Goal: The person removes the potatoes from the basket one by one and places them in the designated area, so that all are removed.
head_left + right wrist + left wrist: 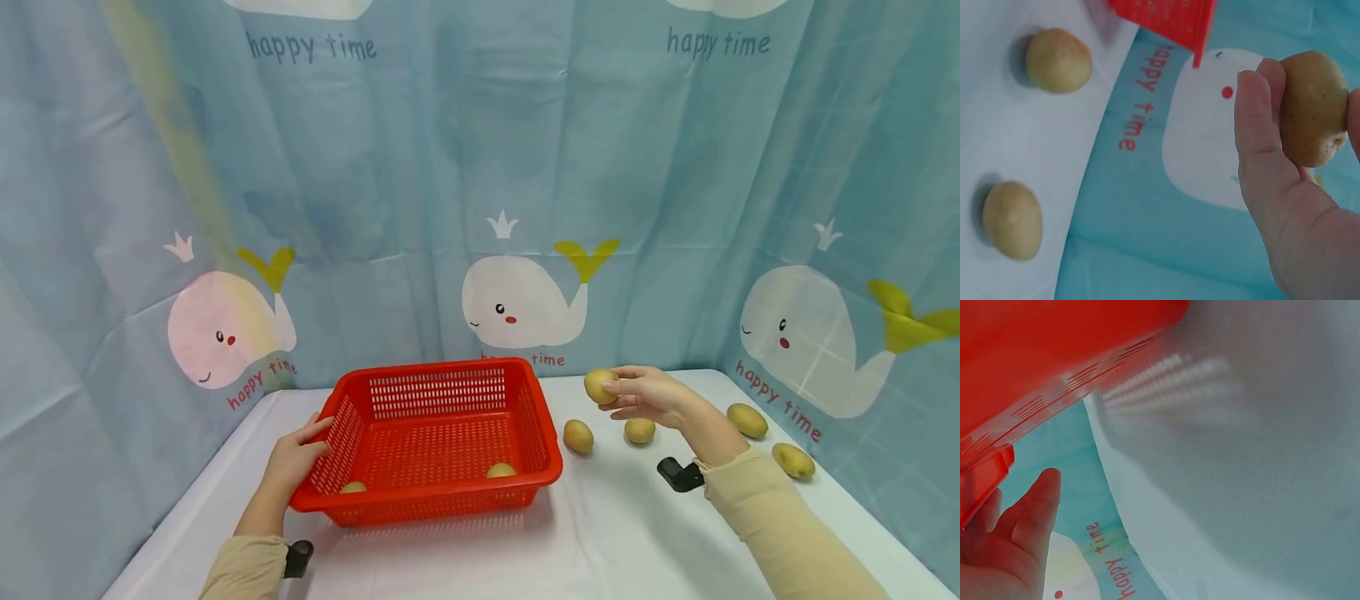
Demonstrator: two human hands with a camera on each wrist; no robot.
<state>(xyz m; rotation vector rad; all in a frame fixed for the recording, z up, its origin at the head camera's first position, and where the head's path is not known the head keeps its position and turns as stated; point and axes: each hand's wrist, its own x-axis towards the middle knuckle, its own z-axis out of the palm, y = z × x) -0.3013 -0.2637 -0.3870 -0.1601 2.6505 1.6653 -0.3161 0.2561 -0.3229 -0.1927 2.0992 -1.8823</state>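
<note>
My left hand point(295, 458) holds the left rim of a red plastic basket point(431, 494) with perforated sides. Two potatoes lie inside near the front wall, one potato point(352, 487) at the left and another potato point(501, 471) at the right, both partly hidden by the rim. To the right of the basket, my right hand point(648, 395) pinches a yellow-brown potato point(1314, 109) between thumb and fingers, raised above the table. In the left wrist view, the left fingers point(1038, 503) are at the rim beneath the basket's side.
On the white tabletop point(622, 533), one potato point(578, 437) lies beside the basket and a second potato point(640, 431) below the right hand. Farther right are a potato point(747, 421) and another potato point(793, 460) near the table edge. A blue whale-print curtain point(420, 167) surrounds the table.
</note>
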